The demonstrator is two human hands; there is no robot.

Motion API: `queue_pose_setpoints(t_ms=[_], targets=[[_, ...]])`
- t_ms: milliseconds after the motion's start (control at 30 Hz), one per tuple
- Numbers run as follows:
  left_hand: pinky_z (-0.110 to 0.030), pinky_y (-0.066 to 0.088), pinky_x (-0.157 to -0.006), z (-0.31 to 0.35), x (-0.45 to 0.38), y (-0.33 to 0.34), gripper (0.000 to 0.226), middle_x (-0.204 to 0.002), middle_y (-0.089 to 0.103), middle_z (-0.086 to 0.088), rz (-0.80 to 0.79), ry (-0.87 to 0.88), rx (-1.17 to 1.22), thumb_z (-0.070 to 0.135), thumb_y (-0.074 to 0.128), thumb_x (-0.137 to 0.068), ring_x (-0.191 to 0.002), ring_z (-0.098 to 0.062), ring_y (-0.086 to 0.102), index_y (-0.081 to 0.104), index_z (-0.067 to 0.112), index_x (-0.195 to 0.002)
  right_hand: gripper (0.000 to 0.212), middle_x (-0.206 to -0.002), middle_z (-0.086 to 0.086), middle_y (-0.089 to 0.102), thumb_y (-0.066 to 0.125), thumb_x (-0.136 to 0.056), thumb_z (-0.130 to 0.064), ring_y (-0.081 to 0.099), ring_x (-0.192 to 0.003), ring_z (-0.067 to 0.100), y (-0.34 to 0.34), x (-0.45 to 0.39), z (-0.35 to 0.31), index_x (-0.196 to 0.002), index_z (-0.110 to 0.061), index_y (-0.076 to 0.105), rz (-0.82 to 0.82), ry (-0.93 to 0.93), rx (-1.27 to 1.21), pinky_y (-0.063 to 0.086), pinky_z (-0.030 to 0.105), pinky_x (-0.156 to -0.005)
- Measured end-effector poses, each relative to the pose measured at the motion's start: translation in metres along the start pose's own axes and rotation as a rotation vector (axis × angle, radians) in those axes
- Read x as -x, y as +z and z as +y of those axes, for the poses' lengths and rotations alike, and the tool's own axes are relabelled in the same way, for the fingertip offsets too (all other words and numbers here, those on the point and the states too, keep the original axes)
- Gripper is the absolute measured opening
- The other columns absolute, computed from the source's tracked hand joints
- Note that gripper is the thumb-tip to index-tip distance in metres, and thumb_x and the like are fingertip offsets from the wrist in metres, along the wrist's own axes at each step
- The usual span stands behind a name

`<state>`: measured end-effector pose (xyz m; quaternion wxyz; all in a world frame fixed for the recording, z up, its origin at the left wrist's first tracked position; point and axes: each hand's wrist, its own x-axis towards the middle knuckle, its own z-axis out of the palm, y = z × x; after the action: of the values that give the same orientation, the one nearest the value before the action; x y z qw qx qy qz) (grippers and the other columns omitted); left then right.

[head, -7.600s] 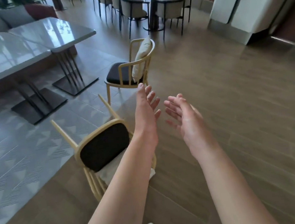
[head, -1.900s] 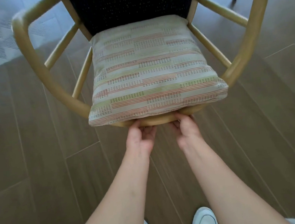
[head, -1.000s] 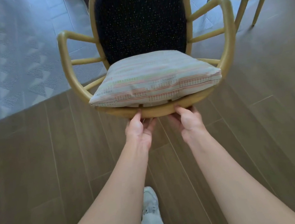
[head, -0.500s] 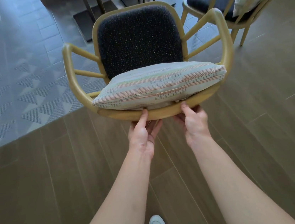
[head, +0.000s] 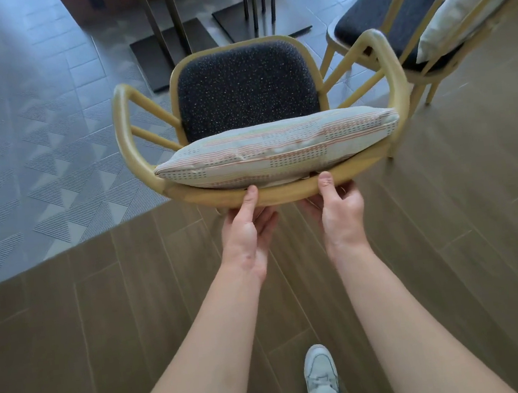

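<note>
A person's left hand and right hand grip the front rail of a wooden armchair, thumbs on top, fingers curled underneath, striped cushion just beyond the thumbs; apparently mid-carry, next needing a level set-down.

both hands on chair

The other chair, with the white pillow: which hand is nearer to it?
Right. The right hand grips the front rim of the held chair on the side towards the other chair; the left hand grips the same rim farther from it.
</note>
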<state>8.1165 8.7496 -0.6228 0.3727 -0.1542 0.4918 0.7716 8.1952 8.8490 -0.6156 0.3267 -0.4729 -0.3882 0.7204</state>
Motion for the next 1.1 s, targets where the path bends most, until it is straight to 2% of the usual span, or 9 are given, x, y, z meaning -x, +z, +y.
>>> queue_pose_setpoints(t_ms=[100, 133, 267, 400, 567, 700, 800, 900, 1100], targets=[[-0.036, 0.06, -0.088, 0.02, -0.018, 0.024, 0.045, -0.122, 0.073, -0.012, 0.019, 0.036, 0.001, 0.03, 0.071, -0.093, -0.1, -0.023, 0.074, 0.06, 0.016, -0.134, 0.041, -0.124, 0.007, 0.066, 0.064, -0.098, -0.024, 0.067, -0.112, 0.019, 0.021, -0.024, -0.014, -0.133, -0.008, 0.05, -0.014, 0.002, -0.004, 0.059, 0.024, -0.076], [-0.037, 0.06, -0.086, 0.024, -0.022, 0.031, 0.044, -0.121, 0.073, -0.013, 0.027, 0.043, 0.009, 0.03, 0.071, -0.094, -0.098, -0.023, 0.074, 0.06, 0.015, -0.134, 0.039, -0.123, 0.005, 0.066, 0.063, -0.099, -0.024, 0.067, -0.111, 0.016, 0.025, -0.029, -0.02, -0.131, -0.009, 0.05, -0.016, -0.007, 0.012, 0.058, 0.021, -0.075], [-0.039, 0.061, -0.084, 0.04, -0.041, 0.055, 0.042, -0.118, 0.073, -0.014, 0.058, 0.063, 0.028, 0.029, 0.07, -0.094, -0.098, -0.026, 0.074, 0.061, 0.015, -0.133, 0.039, -0.125, 0.0, 0.066, 0.064, -0.098, -0.031, 0.065, -0.114, 0.012, 0.045, -0.052, -0.037, -0.129, -0.012, 0.051, -0.022, -0.042, 0.104, 0.05, 0.033, -0.104], [-0.04, 0.06, -0.085, 0.053, -0.05, 0.066, 0.042, -0.117, 0.074, -0.012, 0.081, 0.065, 0.017, 0.031, 0.07, -0.094, -0.102, -0.027, 0.074, 0.06, 0.016, -0.133, 0.044, -0.125, 0.001, 0.065, 0.066, -0.095, -0.037, 0.063, -0.117, 0.015, 0.056, -0.068, -0.042, -0.128, -0.012, 0.05, -0.017, -0.038, 0.134, 0.046, 0.04, -0.109], [-0.037, 0.06, -0.081, 0.07, -0.061, 0.081, 0.041, -0.118, 0.074, -0.011, 0.094, 0.057, 0.006, 0.03, 0.069, -0.095, -0.099, -0.025, 0.075, 0.061, 0.016, -0.133, 0.054, -0.127, 0.001, 0.063, 0.066, -0.094, -0.042, 0.062, -0.119, 0.016, 0.075, -0.08, -0.051, -0.133, -0.011, 0.047, -0.025, -0.022, 0.117, 0.047, 0.043, -0.108], [-0.036, 0.061, -0.081, 0.081, -0.077, 0.09, 0.044, -0.118, 0.074, -0.009, 0.09, 0.055, 0.012, 0.032, 0.07, -0.094, -0.1, -0.026, 0.075, 0.061, 0.016, -0.134, 0.069, -0.129, 0.003, 0.063, 0.07, -0.083, -0.05, 0.064, -0.118, 0.018, 0.095, -0.089, -0.063, -0.135, -0.011, 0.047, -0.02, -0.009, 0.081, 0.051, 0.044, -0.104], [-0.037, 0.062, -0.08, 0.088, -0.09, 0.094, 0.043, -0.118, 0.074, -0.01, 0.076, 0.047, -0.013, 0.035, 0.07, -0.093, -0.098, -0.027, 0.075, 0.063, 0.016, -0.131, 0.051, -0.129, 0.009, 0.063, 0.066, -0.096, -0.033, 0.066, -0.115, 0.02, 0.104, -0.101, -0.068, -0.135, -0.007, 0.047, -0.021, 0.009, 0.034, 0.06, 0.038, -0.089], [-0.04, 0.062, -0.081, 0.096, -0.104, 0.098, 0.042, -0.114, 0.075, -0.013, 0.047, 0.033, -0.044, 0.036, 0.07, -0.093, -0.094, -0.028, 0.076, 0.063, 0.015, -0.129, 0.047, -0.127, 0.01, 0.063, 0.062, -0.099, -0.027, 0.067, -0.112, 0.021, 0.113, -0.112, -0.075, -0.136, -0.004, 0.046, -0.009, 0.019, 0.022, 0.061, 0.029, -0.074], [-0.039, 0.062, -0.07, 0.119, -0.125, 0.115, 0.029, -0.112, 0.075, -0.016, 0.018, 0.024, -0.046, 0.032, 0.07, -0.094, -0.088, -0.031, 0.076, 0.061, 0.018, -0.119, 0.046, -0.125, 0.013, 0.064, 0.062, -0.099, -0.03, 0.07, -0.105, 0.022, 0.142, -0.131, -0.086, -0.133, -0.004, 0.047, 0.039, 0.021, 0.022, 0.062, 0.044, -0.084]])
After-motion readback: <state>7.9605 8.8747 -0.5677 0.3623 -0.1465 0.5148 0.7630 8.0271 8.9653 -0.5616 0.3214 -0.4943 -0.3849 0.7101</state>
